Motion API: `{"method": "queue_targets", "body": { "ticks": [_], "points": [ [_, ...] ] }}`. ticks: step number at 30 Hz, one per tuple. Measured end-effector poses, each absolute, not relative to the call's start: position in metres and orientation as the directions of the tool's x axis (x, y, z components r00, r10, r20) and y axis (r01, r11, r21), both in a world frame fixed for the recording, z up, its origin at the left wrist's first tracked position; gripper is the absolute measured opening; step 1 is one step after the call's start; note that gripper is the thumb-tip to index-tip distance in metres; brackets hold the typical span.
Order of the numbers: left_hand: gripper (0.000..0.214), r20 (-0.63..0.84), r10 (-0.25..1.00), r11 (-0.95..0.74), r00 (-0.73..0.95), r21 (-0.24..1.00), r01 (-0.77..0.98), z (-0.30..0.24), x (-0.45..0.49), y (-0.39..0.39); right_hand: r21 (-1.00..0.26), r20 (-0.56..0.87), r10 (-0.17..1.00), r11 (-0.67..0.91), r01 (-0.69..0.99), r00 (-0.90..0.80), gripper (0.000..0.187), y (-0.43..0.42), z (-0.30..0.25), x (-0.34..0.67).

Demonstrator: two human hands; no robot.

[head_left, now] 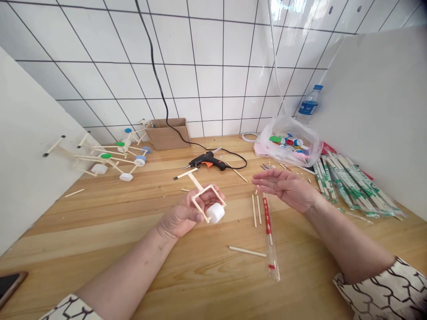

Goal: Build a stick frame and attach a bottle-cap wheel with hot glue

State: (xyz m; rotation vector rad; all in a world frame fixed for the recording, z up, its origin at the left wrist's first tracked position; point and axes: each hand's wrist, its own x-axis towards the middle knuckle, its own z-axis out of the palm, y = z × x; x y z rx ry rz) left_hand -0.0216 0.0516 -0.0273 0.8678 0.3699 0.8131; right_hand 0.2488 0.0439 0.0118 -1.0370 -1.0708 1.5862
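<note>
My left hand (187,213) is closed around a small frame of wooden sticks (197,194). That frame has a crossbar handle with a dark tip, and a white bottle cap (215,213) sits as a wheel between its two prongs. My right hand (287,186) hovers over the table with its fingers stretched out and nothing in it. Below it lie two short sticks (254,211) and a red-printed chopstick wrapper (267,215) with a stick inside. A single stick (247,251) rests nearer to me. Behind my left hand lies a black glue gun (207,160) with an orange trigger.
Several stick models with cap wheels (113,158) stand at the left beside a cardboard box (168,134). At the back right are a plastic bag of bottle caps (289,141), a water bottle (309,104) and wrapped chopsticks (362,182). A phone (11,286) lies at the left edge.
</note>
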Motion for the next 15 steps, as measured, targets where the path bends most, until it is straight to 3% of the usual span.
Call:
{"method": "queue_targets", "body": {
  "ticks": [7, 9, 12, 15],
  "points": [
    [0.062, 0.021, 0.78, 0.362, 0.626, 0.8, -0.479, -0.028, -0.022, 0.053, -0.996, 0.022, 0.999, 0.026, 0.087, -0.042, 0.021, 0.03, 0.045, 0.261],
    [0.062, 0.021, 0.785, 0.357, 0.619, 0.801, -0.48, -0.027, -0.022, 0.053, -0.967, 0.033, 0.994, 0.059, 0.248, -0.107, 0.018, 0.023, 0.053, 0.266],
    [0.062, 0.022, 0.79, 0.351, 0.613, 0.803, -0.482, -0.026, -0.021, 0.052, -0.847, -0.077, 0.953, 0.092, 0.524, -0.292, 0.018, 0.015, 0.056, 0.277],
    [0.062, 0.022, 0.791, 0.35, 0.612, 0.804, -0.481, -0.027, -0.022, 0.053, -0.658, -0.033, 0.901, 0.306, 0.688, -0.432, 0.021, 0.014, 0.049, 0.284]
  ]
}}
